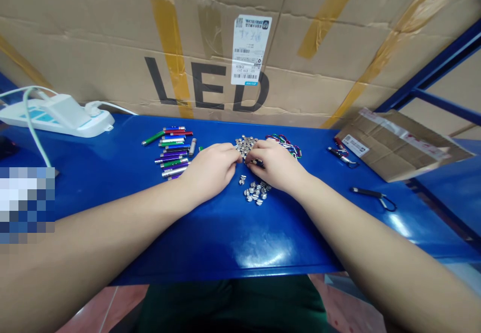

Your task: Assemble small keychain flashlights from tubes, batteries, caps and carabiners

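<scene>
My left hand point(213, 171) is closed, its fingertips bunched together at the left edge of a pile of small silver metal pieces point(245, 142). Opposite it, my right hand point(280, 167) curls its thumb and fingers inward at the same pile. Whatever sits between the fingertips of either hand is too small or hidden to make out. Nearer to me lies a second cluster of silver pieces point(256, 193), with a couple of loose pieces point(242, 179) just above it. Coloured carabiners point(295, 150) lie behind my right hand, partly covered. Several coloured metal tubes point(173, 152), like small penlights, are beside my left hand.
A white power strip point(71, 117) with plugs and cables stands at the back left. Behind the blue table point(225, 243) rises a large cardboard box point(112, 37). At right are a small carton point(398, 145), a black keychain-like item point(370, 194) and a blue metal frame point(432, 103).
</scene>
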`<action>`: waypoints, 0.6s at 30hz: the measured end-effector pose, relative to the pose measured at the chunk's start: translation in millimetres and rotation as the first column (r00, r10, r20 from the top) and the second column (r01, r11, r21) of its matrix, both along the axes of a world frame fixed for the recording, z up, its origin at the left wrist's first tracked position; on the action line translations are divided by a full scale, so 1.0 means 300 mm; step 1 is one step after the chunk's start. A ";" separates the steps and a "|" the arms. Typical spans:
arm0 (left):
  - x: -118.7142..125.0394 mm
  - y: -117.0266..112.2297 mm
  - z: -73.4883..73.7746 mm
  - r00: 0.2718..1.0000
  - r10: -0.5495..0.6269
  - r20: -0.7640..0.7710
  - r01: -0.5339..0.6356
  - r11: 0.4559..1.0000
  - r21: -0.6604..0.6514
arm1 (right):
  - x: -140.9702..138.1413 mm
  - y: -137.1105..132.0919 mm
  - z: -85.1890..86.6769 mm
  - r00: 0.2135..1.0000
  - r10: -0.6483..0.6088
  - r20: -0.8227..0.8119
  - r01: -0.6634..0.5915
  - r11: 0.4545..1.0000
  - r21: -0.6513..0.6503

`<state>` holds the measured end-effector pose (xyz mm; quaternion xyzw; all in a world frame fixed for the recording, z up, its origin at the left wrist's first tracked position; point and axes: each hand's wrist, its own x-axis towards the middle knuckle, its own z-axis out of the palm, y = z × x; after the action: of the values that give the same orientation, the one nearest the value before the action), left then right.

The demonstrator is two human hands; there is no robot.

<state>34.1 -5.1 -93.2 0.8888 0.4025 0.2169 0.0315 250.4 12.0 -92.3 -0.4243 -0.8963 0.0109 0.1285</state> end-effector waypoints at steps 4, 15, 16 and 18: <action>-0.004 0.001 -0.003 1.000 -0.016 0.016 0.015 1.000 0.013 | 0.003 -0.003 -0.002 1.000 0.007 0.007 -0.008 1.000 0.006; -0.018 -0.021 0.005 0.984 -0.063 0.167 0.060 0.998 0.024 | 0.094 -0.007 0.028 0.991 -0.067 -0.114 0.070 0.997 0.018; -0.018 -0.022 0.006 0.982 -0.070 0.175 0.070 0.998 0.009 | 0.115 -0.003 0.031 0.990 -0.086 -0.112 0.088 0.996 0.012; -0.016 -0.023 0.007 0.980 -0.081 0.183 0.083 0.997 -0.001 | 0.155 0.001 0.036 0.988 -0.130 -0.088 0.129 0.992 -0.011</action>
<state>29.2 -11.9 -91.2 0.8809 0.3617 0.2943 0.0811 297.0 12.4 -81.6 -0.4810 -0.8603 0.0237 0.1673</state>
